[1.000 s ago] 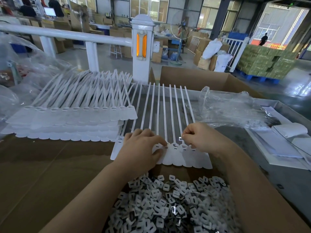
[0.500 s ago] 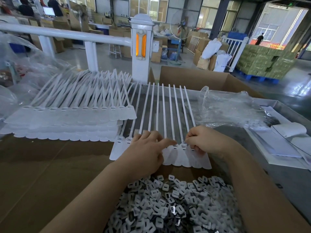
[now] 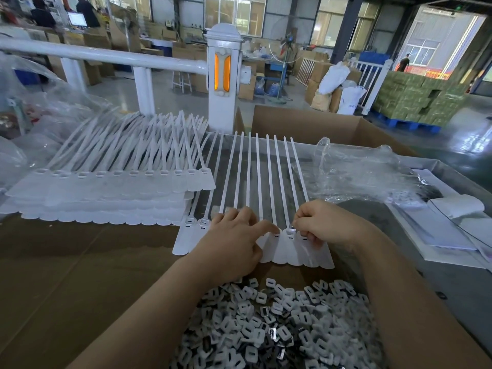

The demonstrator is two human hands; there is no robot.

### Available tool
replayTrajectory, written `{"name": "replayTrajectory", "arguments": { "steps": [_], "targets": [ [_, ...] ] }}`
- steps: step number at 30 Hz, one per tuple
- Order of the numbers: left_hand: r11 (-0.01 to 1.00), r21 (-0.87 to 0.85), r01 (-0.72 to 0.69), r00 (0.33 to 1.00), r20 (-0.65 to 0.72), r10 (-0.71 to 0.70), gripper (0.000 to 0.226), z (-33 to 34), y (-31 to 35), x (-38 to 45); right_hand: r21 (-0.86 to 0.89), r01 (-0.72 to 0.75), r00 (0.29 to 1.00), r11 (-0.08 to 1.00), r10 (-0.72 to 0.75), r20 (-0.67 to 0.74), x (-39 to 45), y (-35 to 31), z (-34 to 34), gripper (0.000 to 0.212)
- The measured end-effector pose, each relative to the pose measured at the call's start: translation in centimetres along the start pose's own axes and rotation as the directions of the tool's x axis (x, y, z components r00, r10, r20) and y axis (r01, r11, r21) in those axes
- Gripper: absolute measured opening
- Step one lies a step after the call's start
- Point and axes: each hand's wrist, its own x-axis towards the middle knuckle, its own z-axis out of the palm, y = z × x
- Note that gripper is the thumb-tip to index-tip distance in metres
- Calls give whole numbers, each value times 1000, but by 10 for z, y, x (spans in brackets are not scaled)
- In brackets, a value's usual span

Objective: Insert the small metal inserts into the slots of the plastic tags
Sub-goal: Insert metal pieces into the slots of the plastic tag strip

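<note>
While left hand [image 3: 234, 243] presses flat on the tags [image 3: 295, 249], right hand [image 3: 318, 225] pinches an insert [image 3: 292, 229] over a slot.

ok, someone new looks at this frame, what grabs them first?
Probably the heap of small inserts at the bottom centre, between the forearms. Next, the row of white tags just beyond it, straps fanned away, where the left hand presses flat and the right hand pinches something small at a tag head. A big stack of tags fills the left.
</note>
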Motion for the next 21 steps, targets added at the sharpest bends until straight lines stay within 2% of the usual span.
{"name": "replayTrajectory", "arguments": {
  "steps": [8,21],
  "targets": [
    [992,-122,28,999,-16,-30,48,0,-4,1,-37,24,1000,999,-24,0,-1,0,1,13],
    [992,-127,23,1000,-19,-25,48,1,-6,0,-147,39,999,988,-39,-3,1,-3,5,15]
  ]
}}
